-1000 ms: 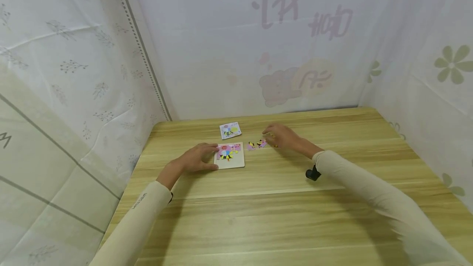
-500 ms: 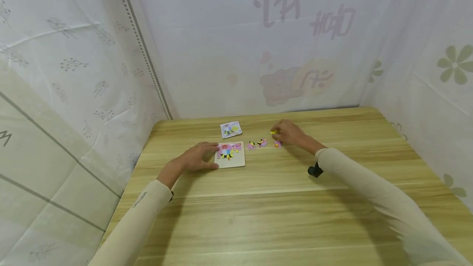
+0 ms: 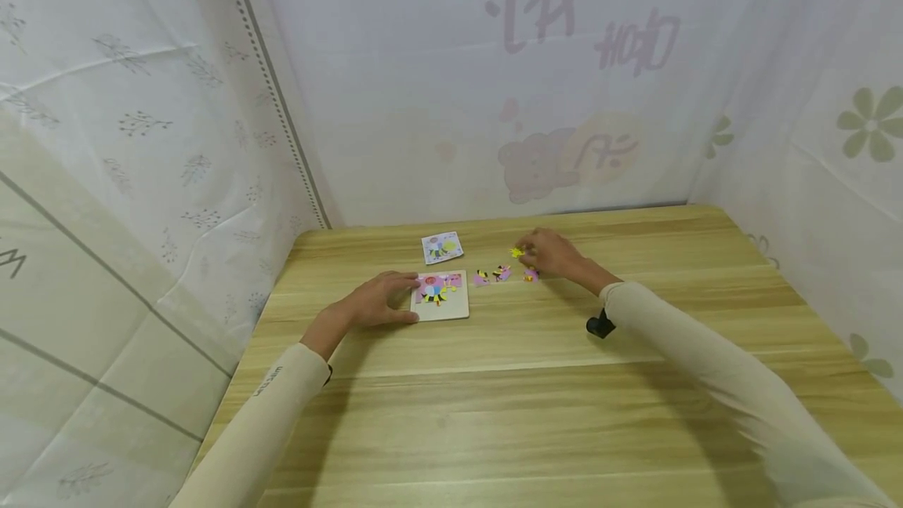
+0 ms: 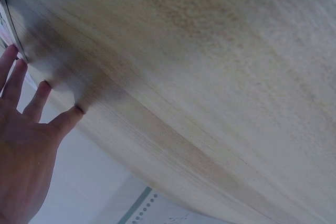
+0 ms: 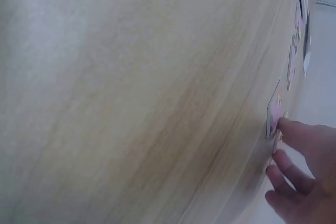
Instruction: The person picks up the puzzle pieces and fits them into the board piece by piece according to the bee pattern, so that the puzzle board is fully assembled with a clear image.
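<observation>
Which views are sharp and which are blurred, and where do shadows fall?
Head view: evenly lit and fairly sharp, edges bent by the wide lens; soft shadows lie on the table under both sleeves; the puzzle board and pieces are too small for detail. Left wrist view: table grain smeared, left hand sharper. Right wrist view: soft throughout, the right hand and pieces only blurred shapes.

I see faint purple characters on the back curtain (image 3: 585, 30) and small sleeve (image 3: 271, 382) lettering, neither legible.
</observation>
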{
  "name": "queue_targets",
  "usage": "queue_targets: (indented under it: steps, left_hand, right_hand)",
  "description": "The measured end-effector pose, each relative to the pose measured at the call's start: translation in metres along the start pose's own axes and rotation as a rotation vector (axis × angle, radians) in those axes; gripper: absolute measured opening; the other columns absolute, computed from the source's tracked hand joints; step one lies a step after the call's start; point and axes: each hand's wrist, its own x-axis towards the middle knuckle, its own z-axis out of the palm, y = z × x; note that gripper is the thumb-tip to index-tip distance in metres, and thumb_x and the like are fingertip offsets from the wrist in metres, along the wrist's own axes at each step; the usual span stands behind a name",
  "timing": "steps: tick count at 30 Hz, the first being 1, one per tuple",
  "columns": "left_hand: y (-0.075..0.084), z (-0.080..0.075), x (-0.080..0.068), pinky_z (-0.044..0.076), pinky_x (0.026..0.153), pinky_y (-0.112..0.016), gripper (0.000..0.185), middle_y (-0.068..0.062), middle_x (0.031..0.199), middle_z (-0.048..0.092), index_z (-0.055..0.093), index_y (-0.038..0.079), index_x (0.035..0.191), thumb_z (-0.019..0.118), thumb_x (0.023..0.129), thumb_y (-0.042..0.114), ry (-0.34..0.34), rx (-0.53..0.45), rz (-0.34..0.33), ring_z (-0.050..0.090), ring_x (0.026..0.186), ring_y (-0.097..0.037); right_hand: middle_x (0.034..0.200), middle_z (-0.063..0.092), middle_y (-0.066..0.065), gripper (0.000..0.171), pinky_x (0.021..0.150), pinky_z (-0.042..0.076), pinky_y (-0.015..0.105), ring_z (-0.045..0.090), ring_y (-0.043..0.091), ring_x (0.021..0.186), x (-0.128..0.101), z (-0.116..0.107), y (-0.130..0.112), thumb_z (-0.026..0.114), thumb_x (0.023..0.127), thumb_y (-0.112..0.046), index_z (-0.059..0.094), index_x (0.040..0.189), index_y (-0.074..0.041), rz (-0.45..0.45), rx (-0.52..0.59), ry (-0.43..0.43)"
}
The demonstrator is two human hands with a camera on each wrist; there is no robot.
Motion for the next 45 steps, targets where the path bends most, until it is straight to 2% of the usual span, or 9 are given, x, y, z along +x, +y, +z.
queue_targets:
  steps: [5,10,21,25,34,40,45]
  left_hand:
    - [0.001,-0.001,0.001,0.025,0.124,-0.057,0.076,-0.013,0.163,0.042,0.052,0.006,0.152,0.077,0.093,0.046,0.002,0.002,-0.003,0.033,0.151,-0.038]
    - [0.002,-0.001,0.002,0.026,0.124,-0.058,0.075,-0.013,0.162,0.042,0.052,0.005,0.152,0.077,0.093,0.046,0.002,-0.005,0.002,0.034,0.151,-0.038]
    - [0.002,-0.002,0.002,0.025,0.124,-0.057,0.075,-0.013,0.163,0.042,0.052,0.006,0.152,0.077,0.094,0.047,-0.009,0.008,-0.01,0.033,0.152,-0.038]
    - [0.002,-0.002,0.002,0.025,0.124,-0.058,0.076,-0.013,0.163,0.041,0.052,0.006,0.152,0.077,0.094,0.047,-0.014,0.004,-0.017,0.033,0.152,-0.038]
    - [0.003,-0.002,0.002,0.025,0.124,-0.058,0.076,-0.012,0.163,0.041,0.051,0.007,0.153,0.077,0.094,0.047,-0.015,-0.01,-0.021,0.032,0.152,-0.038]
    - [0.003,-0.002,0.001,0.025,0.124,-0.057,0.076,-0.011,0.164,0.041,0.051,0.008,0.153,0.076,0.093,0.049,-0.017,-0.004,-0.028,0.032,0.152,-0.037]
    - [0.002,-0.002,0.0,0.024,0.124,-0.057,0.077,-0.011,0.164,0.041,0.051,0.009,0.153,0.076,0.093,0.05,-0.017,-0.002,-0.03,0.032,0.152,-0.037]
  right_hand:
    - [0.113,0.071,0.018,0.032,0.081,0.057,0.046,0.065,0.031,0.102,0.001,0.0,0.0,0.067,0.101,-0.007,0.07,0.132,0.001,-0.095,0.003,-0.017]
    - [0.119,0.069,0.02,0.033,0.086,0.058,0.048,0.065,0.034,0.106,0.003,0.003,-0.005,0.069,0.101,-0.009,0.069,0.132,0.001,-0.187,-0.012,-0.019]
    - [0.116,0.07,0.018,0.028,0.083,0.058,0.045,0.064,0.031,0.104,0.007,0.01,-0.026,0.073,0.098,-0.009,0.074,0.124,-0.001,-0.295,-0.002,0.009]
    - [0.112,0.071,0.017,0.024,0.082,0.059,0.044,0.064,0.031,0.103,0.007,0.014,-0.034,0.074,0.097,-0.009,0.076,0.12,-0.001,-0.352,-0.029,0.018]
    - [0.113,0.068,0.012,0.026,0.082,0.055,0.039,0.062,0.025,0.1,0.007,0.028,-0.051,0.074,0.098,-0.013,0.076,0.122,-0.004,-0.345,0.029,-0.031]
    - [0.113,0.068,0.011,0.024,0.084,0.055,0.039,0.062,0.025,0.101,0.007,0.034,-0.063,0.074,0.098,-0.015,0.077,0.121,-0.006,-0.374,0.009,-0.027]
    - [0.112,0.068,0.013,0.022,0.084,0.054,0.038,0.062,0.026,0.101,0.007,0.037,-0.074,0.073,0.099,-0.013,0.077,0.119,-0.005,-0.364,0.001,-0.041]
